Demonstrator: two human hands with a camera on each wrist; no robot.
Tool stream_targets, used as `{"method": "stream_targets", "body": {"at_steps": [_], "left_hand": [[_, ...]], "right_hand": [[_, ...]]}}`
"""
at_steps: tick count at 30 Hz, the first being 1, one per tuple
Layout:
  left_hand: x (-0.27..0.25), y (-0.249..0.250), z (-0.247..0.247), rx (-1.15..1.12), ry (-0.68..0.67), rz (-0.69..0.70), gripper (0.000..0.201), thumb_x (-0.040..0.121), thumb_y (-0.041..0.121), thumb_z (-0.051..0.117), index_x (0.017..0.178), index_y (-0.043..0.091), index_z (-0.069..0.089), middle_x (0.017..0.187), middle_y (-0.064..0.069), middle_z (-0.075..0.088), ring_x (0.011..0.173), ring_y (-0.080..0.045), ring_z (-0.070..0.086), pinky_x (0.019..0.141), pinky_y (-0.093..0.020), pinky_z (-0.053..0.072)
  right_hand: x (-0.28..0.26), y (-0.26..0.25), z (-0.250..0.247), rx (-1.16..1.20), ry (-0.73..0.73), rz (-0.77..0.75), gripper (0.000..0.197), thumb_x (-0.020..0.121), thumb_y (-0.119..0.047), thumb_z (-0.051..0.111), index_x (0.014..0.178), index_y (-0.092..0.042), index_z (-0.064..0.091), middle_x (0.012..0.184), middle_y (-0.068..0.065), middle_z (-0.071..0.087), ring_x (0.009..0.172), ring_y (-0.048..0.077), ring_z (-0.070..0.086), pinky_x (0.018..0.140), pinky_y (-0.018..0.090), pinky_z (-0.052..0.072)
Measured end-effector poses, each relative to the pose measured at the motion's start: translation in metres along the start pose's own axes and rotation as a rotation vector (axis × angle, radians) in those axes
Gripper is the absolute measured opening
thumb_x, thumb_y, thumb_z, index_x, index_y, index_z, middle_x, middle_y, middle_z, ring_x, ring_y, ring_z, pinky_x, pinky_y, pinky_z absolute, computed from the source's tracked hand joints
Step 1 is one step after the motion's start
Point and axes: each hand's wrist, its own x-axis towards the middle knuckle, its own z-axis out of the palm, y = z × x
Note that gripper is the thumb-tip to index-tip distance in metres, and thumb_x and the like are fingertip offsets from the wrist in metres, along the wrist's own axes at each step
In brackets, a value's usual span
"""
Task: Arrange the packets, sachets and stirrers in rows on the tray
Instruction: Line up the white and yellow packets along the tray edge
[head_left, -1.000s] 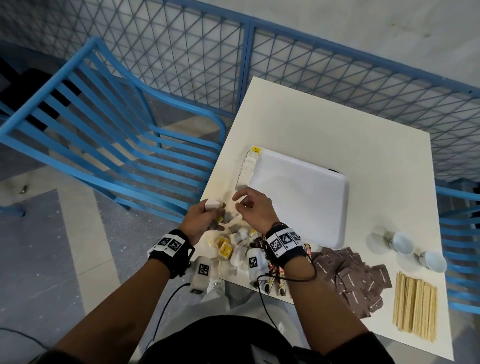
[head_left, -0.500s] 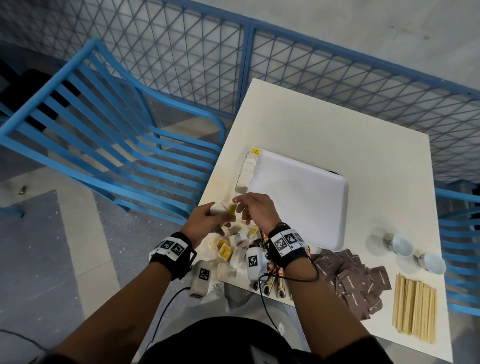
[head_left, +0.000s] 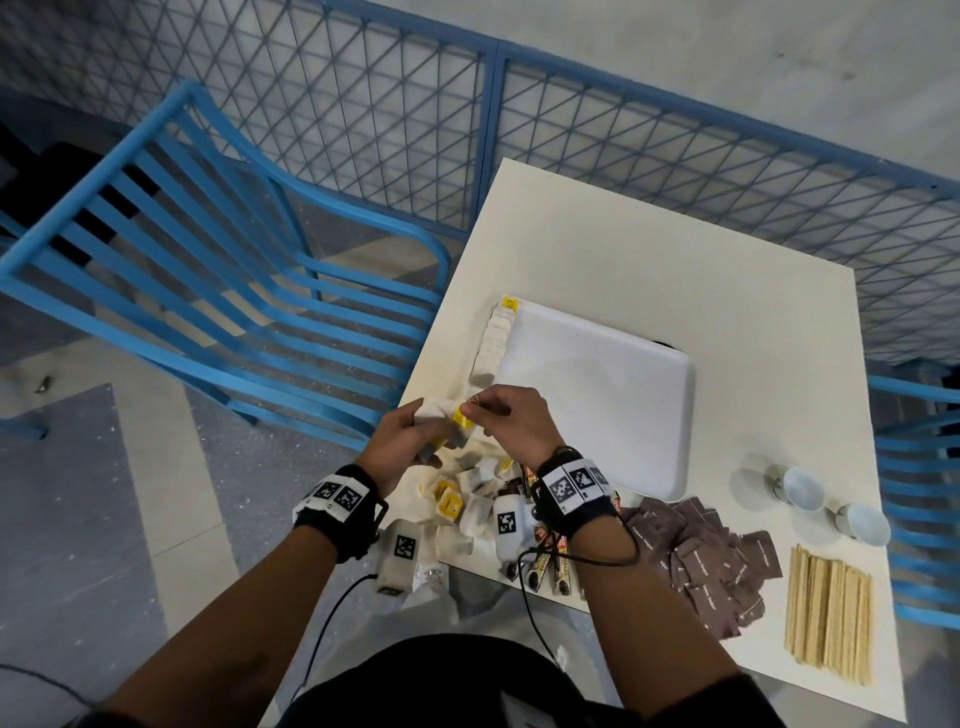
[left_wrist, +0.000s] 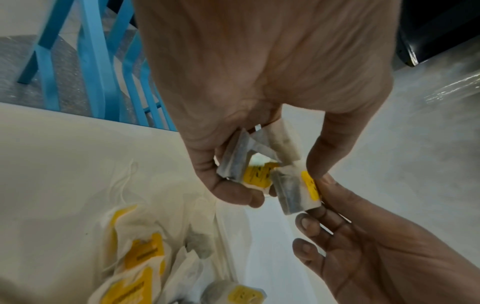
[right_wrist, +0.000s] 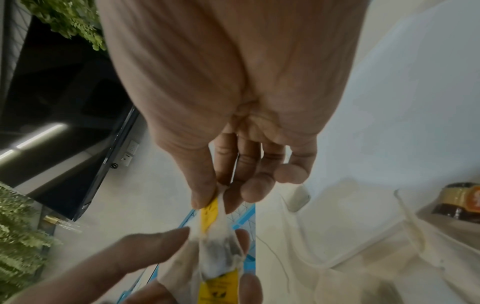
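Early on: the left hand (head_left: 410, 441) clutches several tea bags (left_wrist: 249, 162), the right hand (head_left: 511, 421) pinches one, one row lines the tray (head_left: 597, 395), while brown packets (head_left: 711, 561) and stirrers (head_left: 828, 618) wait on the table (head_left: 649, 249).

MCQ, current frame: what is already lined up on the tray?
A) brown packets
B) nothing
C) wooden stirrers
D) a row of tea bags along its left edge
D: a row of tea bags runs along the left edge of the tray; the brown packets and wooden stirrers still lie on the table.
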Motion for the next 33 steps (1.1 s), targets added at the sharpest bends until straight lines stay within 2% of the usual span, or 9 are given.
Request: {"method": "stream_targets", "body": {"at_steps": [2,5,9,13,18,21,25,29,33], "left_hand": [[0.000,0.001,0.000,-0.012,-0.021,-0.008,0.027,0.075,0.014,0.071,0.096,-0.003,0.072,0.099,-0.027,0.072,0.076,-0.025,0.058,0.068,-0.035,0.051],[0.002,0.000,0.001,0.024,-0.010,0.024,0.026,0.085,0.016,0.075,0.101,-0.004,0.070,0.092,-0.022,0.075,0.075,-0.022,0.059,0.067,-0.034,0.050],[0.005,-0.002,0.001,0.055,0.004,0.054,0.024,0.092,0.018,0.074,0.103,-0.002,0.069,0.088,-0.017,0.077,0.078,-0.021,0.065,0.067,-0.033,0.048],[0.003,-0.001,0.000,0.091,-0.032,0.064,0.021,0.091,0.018,0.075,0.101,0.001,0.069,0.089,-0.017,0.077,0.075,-0.017,0.067,0.067,-0.033,0.046],[0.001,0.002,0.001,0.103,-0.069,0.075,0.026,0.089,0.019,0.077,0.105,0.000,0.069,0.090,-0.018,0.077,0.078,-0.019,0.070,0.069,-0.034,0.046],[0.000,0.004,0.003,0.081,-0.075,0.076,0.023,0.088,0.015,0.077,0.103,0.000,0.069,0.089,-0.017,0.077,0.078,-0.018,0.070,0.068,-0.034,0.046],[0.000,0.005,0.003,0.045,-0.098,0.085,0.016,0.088,0.012,0.076,0.100,0.005,0.071,0.094,-0.022,0.076,0.083,-0.022,0.070,0.069,-0.034,0.046],[0.001,0.004,0.004,0.018,-0.073,0.101,0.010,0.087,0.010,0.077,0.095,0.007,0.072,0.097,-0.025,0.075,0.075,-0.017,0.067,0.069,-0.034,0.046],[0.001,0.007,0.006,-0.029,-0.042,0.114,0.009,0.088,0.008,0.075,0.097,0.005,0.072,0.091,-0.015,0.075,0.067,-0.010,0.064,0.066,-0.033,0.048]], "right_hand": [[0.000,0.000,-0.002,-0.004,-0.001,-0.013,0.015,0.084,-0.029,0.079,0.088,-0.015,0.077,0.074,-0.008,0.071,0.061,-0.002,0.059,0.068,0.019,0.047],[-0.001,-0.002,-0.004,0.011,-0.016,-0.032,0.013,0.085,-0.026,0.079,0.089,-0.014,0.078,0.072,-0.009,0.071,0.060,-0.004,0.060,0.066,0.014,0.046],[-0.001,-0.001,-0.007,0.016,0.001,-0.028,0.013,0.086,-0.028,0.078,0.090,-0.015,0.078,0.078,-0.004,0.074,0.064,0.002,0.061,0.071,0.022,0.050],[0.002,-0.002,-0.015,0.041,0.043,-0.023,0.011,0.084,-0.027,0.079,0.089,-0.017,0.078,0.074,-0.006,0.073,0.062,0.002,0.060,0.068,0.020,0.047],[0.006,-0.008,-0.023,0.099,-0.046,-0.047,0.012,0.086,-0.017,0.077,0.093,-0.007,0.077,0.074,0.000,0.072,0.059,-0.001,0.059,0.063,0.016,0.047],[0.007,-0.008,-0.024,0.178,-0.098,-0.001,0.015,0.087,-0.013,0.075,0.097,-0.002,0.076,0.074,0.002,0.070,0.056,0.000,0.056,0.056,0.014,0.043],[0.007,0.001,-0.020,0.266,-0.126,0.105,0.019,0.086,-0.017,0.077,0.098,-0.003,0.077,0.069,-0.003,0.067,0.058,0.010,0.050,0.056,0.022,0.039],[0.004,0.007,-0.017,0.409,-0.148,0.196,0.020,0.087,-0.015,0.075,0.100,0.000,0.075,0.082,0.011,0.063,0.063,0.016,0.048,0.058,0.026,0.037],[0.000,0.011,-0.015,0.407,-0.166,0.211,0.015,0.090,-0.008,0.071,0.101,0.000,0.073,0.079,0.009,0.063,0.061,0.016,0.048,0.056,0.026,0.035]]}}
